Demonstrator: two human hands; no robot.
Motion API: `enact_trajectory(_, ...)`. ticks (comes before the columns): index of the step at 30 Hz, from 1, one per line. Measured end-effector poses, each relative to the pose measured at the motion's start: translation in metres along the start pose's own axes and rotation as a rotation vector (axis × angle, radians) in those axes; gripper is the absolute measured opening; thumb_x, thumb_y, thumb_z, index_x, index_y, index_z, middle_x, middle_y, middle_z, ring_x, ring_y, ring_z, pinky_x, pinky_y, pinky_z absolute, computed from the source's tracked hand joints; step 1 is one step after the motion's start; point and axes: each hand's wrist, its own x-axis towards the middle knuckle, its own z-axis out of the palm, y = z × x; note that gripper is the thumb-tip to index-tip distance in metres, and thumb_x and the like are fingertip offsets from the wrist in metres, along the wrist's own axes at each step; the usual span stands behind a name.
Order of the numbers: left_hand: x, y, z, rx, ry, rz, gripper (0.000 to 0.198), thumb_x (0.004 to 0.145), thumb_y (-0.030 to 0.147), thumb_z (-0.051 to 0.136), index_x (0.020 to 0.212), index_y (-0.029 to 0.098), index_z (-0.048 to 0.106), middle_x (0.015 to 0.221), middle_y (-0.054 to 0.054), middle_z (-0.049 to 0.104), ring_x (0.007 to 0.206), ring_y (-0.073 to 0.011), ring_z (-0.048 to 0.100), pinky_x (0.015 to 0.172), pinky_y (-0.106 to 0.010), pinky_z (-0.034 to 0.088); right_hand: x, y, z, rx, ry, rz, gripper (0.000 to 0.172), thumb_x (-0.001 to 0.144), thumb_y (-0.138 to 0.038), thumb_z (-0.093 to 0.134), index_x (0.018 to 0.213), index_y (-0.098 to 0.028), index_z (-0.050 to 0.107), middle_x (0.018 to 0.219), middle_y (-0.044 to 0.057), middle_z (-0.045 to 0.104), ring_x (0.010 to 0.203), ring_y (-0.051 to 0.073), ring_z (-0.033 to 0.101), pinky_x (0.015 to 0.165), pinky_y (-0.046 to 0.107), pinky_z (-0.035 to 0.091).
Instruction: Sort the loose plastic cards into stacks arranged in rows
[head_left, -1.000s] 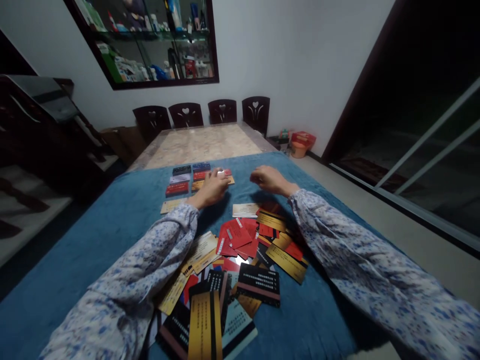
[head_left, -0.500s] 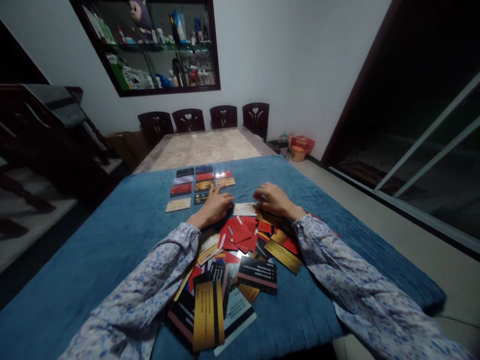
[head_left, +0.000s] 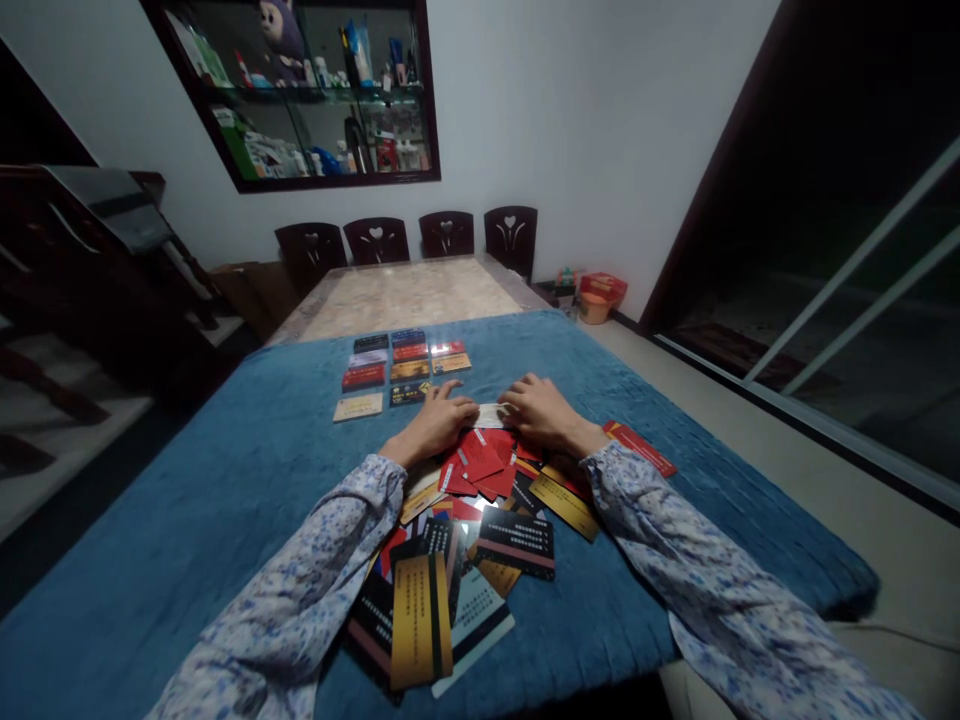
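Between my two hands lies a pale, whitish card (head_left: 492,414), with its two ends under my fingers. My left hand (head_left: 437,422) grips its left end, index finger lifted a little. At the right end, my right hand (head_left: 546,412) has its fingers curled over the card. Just below, red cards (head_left: 478,461) are fanned on a loose heap, with a gold card (head_left: 564,505) at its right. Nearer me are a black card (head_left: 516,541), another gold card (head_left: 421,620) with a dark stripe, and a pale grey-green card (head_left: 475,625). My forearms partly cover the heap.
Beyond my left hand, cards sit in rows of small stacks, including a cream card (head_left: 358,407) and a red one (head_left: 364,376). A red card (head_left: 641,448) lies beside my right sleeve. Blue cloth (head_left: 225,480) covers the near table; chairs (head_left: 446,235) stand at the far end.
Both hands have moved inward onto the ends of the pale card. My right forearm has shifted left, uncovering more of the red card beside it.
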Motion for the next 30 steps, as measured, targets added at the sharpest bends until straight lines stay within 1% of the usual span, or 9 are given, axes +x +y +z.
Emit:
enact_trajectory(2, 0.0, 0.0, 0.001, -0.015, -0.011, 0.01, 0.028, 0.102, 0.018, 0.044, 0.104, 0.024, 0.071, 0.125, -0.007, 0.073, 0.143, -0.0353, 0.037, 0.109, -0.058, 0.033, -0.001, -0.001, 0.001, -0.022, -0.029, 0.005, 0.036, 0.097, -0.036, 0.059, 0.128, -0.022, 0.069, 0.13, 0.014, 0.068, 0.117, 0.031, 0.051, 0.086, 0.038, 0.038)
enact_trajectory(7, 0.001, 0.0, 0.0, -0.001, -0.058, 0.013, 0.027, 0.103, 0.024, 0.046, 0.106, 0.026, 0.073, 0.131, -0.007, 0.071, 0.145, -0.0366, 0.036, 0.109, -0.061, 0.033, -0.001, -0.005, -0.001, -0.042, -0.111, 0.015, 0.027, 0.096, -0.037, 0.059, 0.113, -0.023, 0.075, 0.127, 0.014, 0.069, 0.116, 0.031, 0.053, 0.087, 0.039, 0.041)
enact_trajectory(9, 0.002, 0.0, 0.0, 0.008, -0.064, 0.009, 0.026, 0.102, 0.025, 0.049, 0.108, 0.026, 0.074, 0.133, -0.008, 0.069, 0.144, -0.0374, 0.037, 0.11, -0.062, 0.033, -0.001, -0.006, -0.003, -0.04, -0.122, 0.01, 0.027, 0.097, -0.035, 0.057, 0.111, -0.022, 0.076, 0.128, 0.014, 0.07, 0.116, 0.031, 0.054, 0.087, 0.039, 0.042)
enact_trajectory(12, 0.002, -0.001, -0.001, 0.003, -0.061, 0.011, 0.025, 0.101, 0.025, 0.053, 0.111, 0.026, 0.075, 0.133, -0.01, 0.069, 0.143, -0.0378, 0.038, 0.111, -0.063, 0.033, 0.0, -0.008, -0.004, -0.038, -0.122, 0.009, 0.027, 0.096, -0.033, 0.056, 0.111, -0.022, 0.076, 0.128, 0.014, 0.069, 0.115, 0.03, 0.056, 0.087, 0.038, 0.043)
enact_trajectory(16, 0.002, -0.003, -0.002, -0.008, -0.073, 0.015, 0.026, 0.101, 0.025, 0.053, 0.116, 0.026, 0.074, 0.13, -0.011, 0.07, 0.141, -0.0362, 0.041, 0.11, -0.06, 0.034, 0.003, -0.008, -0.002, -0.017, -0.128, 0.006, 0.027, 0.096, -0.032, 0.055, 0.11, -0.023, 0.076, 0.128, 0.013, 0.07, 0.114, 0.03, 0.057, 0.085, 0.037, 0.043)
enact_trajectory(22, -0.001, -0.008, -0.004, 0.035, -0.101, 0.036, 0.028, 0.103, 0.027, 0.048, 0.119, 0.025, 0.071, 0.131, -0.012, 0.068, 0.141, -0.0342, 0.04, 0.11, -0.058, 0.033, 0.009, -0.007, 0.0, 0.011, -0.118, -0.039, 0.025, 0.096, -0.029, 0.057, 0.112, -0.023, 0.075, 0.127, 0.012, 0.07, 0.115, 0.027, 0.059, 0.085, 0.034, 0.044)
enact_trajectory(26, -0.003, -0.011, -0.009, 0.056, -0.122, 0.041, 0.028, 0.105, 0.028, 0.046, 0.117, 0.024, 0.07, 0.129, -0.011, 0.068, 0.138, -0.033, 0.042, 0.108, -0.056, 0.032, 0.011, -0.006, 0.003, 0.037, -0.109, -0.076, 0.023, 0.094, -0.024, 0.061, 0.112, -0.021, 0.075, 0.126, 0.011, 0.071, 0.115, 0.026, 0.061, 0.088, 0.033, 0.044)
enact_trajectory(30, -0.004, -0.01, -0.013, 0.102, -0.123, 0.078, 0.029, 0.106, 0.029, 0.043, 0.111, 0.022, 0.07, 0.123, -0.012, 0.07, 0.131, -0.0306, 0.047, 0.102, -0.049, 0.035, 0.014, -0.004, 0.008, 0.056, -0.075, -0.149, 0.023, 0.097, -0.019, 0.058, 0.109, -0.017, 0.077, 0.123, 0.013, 0.073, 0.109, 0.023, 0.063, 0.09, 0.031, 0.044)
